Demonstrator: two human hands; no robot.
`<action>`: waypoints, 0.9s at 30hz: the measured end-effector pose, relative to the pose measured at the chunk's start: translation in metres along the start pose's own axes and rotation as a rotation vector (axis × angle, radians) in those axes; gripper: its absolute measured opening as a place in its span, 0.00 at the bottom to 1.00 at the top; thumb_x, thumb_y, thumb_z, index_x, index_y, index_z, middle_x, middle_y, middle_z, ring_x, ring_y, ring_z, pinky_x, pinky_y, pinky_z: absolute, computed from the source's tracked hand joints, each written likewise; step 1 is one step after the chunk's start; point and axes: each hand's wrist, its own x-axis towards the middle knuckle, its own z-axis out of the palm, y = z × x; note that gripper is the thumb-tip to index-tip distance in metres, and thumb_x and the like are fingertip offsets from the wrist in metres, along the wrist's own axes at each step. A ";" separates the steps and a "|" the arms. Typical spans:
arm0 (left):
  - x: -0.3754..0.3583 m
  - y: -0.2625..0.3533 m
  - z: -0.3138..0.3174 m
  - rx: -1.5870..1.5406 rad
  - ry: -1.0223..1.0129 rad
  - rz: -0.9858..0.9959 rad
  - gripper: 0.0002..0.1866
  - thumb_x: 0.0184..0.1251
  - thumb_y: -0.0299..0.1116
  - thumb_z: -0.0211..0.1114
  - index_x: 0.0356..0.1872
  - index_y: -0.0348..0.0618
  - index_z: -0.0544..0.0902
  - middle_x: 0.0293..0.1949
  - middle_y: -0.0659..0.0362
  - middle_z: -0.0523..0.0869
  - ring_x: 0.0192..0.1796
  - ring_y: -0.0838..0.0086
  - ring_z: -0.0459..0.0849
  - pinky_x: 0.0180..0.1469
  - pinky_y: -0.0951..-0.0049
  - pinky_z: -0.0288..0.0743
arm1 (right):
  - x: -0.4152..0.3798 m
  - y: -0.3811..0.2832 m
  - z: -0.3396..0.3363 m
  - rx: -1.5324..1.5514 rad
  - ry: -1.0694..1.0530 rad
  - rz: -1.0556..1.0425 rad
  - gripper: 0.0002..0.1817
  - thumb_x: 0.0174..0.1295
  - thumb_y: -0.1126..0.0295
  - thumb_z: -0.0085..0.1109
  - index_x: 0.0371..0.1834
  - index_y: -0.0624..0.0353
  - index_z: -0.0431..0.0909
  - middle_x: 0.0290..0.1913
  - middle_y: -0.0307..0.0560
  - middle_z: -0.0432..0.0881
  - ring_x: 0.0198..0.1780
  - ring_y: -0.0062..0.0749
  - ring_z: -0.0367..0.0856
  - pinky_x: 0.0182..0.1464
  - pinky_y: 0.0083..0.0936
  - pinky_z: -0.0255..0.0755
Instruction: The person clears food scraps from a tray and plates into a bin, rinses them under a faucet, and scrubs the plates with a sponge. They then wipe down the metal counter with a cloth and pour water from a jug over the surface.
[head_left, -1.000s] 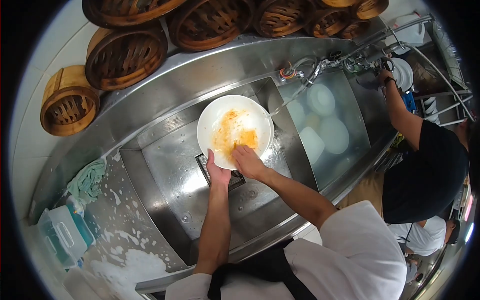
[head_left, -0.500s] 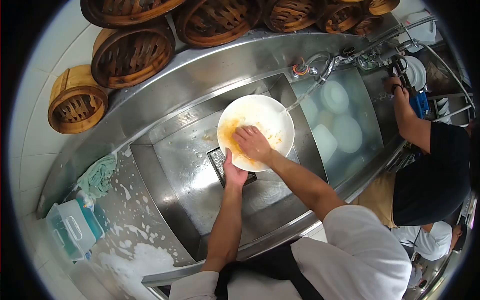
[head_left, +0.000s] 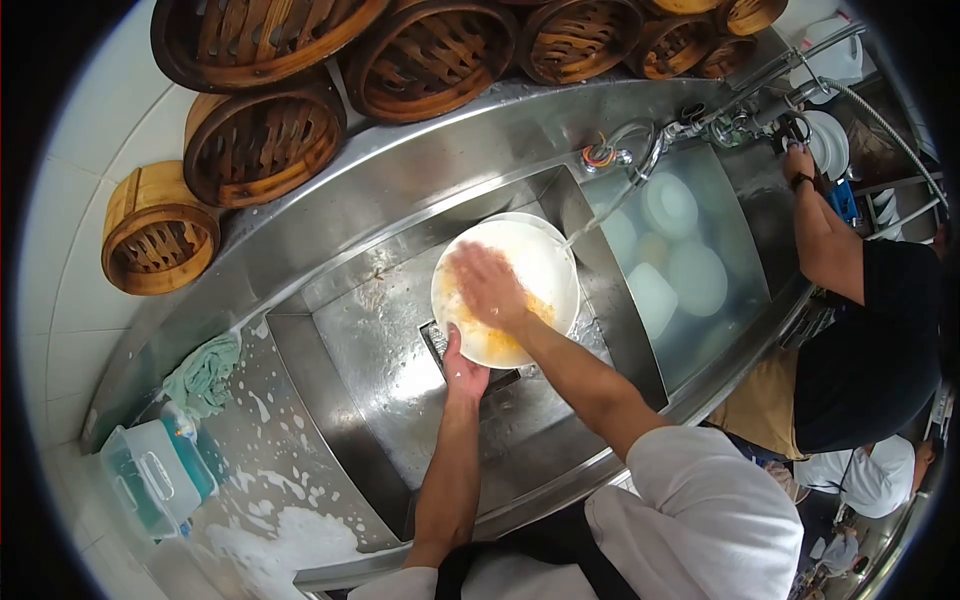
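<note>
A round white plate (head_left: 552, 283) with orange-yellow food residue is held over the sink basin (head_left: 375, 345). My left hand (head_left: 464, 372) grips its near-left edge, thumb on the upper face. Across the plate's inner surface lies my right hand (head_left: 487, 285), fingers stretched out flat and smeared by motion. A stream of water (head_left: 592, 222) from the faucet (head_left: 645, 165) runs down onto the plate's right rim. Partly under the plate, a square drain (head_left: 433, 345) shows in the basin floor.
White dishes (head_left: 695, 278) soak in a cloudy water-filled basin to the right. Bamboo steamers (head_left: 262, 140) line the back ledge. On the soapy left counter are a green cloth (head_left: 203, 375) and a plastic tub (head_left: 150, 480). Another person's arm (head_left: 828, 240) reaches toward stacked plates (head_left: 828, 145).
My right hand has moved up across the plate, its fingers flatter, and residue is more spread. The plate sits slightly lower in view. The other person's hand has shifted slightly.
</note>
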 end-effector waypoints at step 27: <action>-0.003 -0.003 0.007 -0.055 0.077 0.088 0.27 0.78 0.45 0.49 0.70 0.40 0.65 0.68 0.52 0.73 0.69 0.58 0.70 0.73 0.55 0.61 | -0.054 0.012 -0.002 0.022 0.108 0.287 0.13 0.52 0.76 0.53 0.42 0.62 0.72 0.38 0.56 0.72 0.42 0.49 0.73 0.46 0.43 0.68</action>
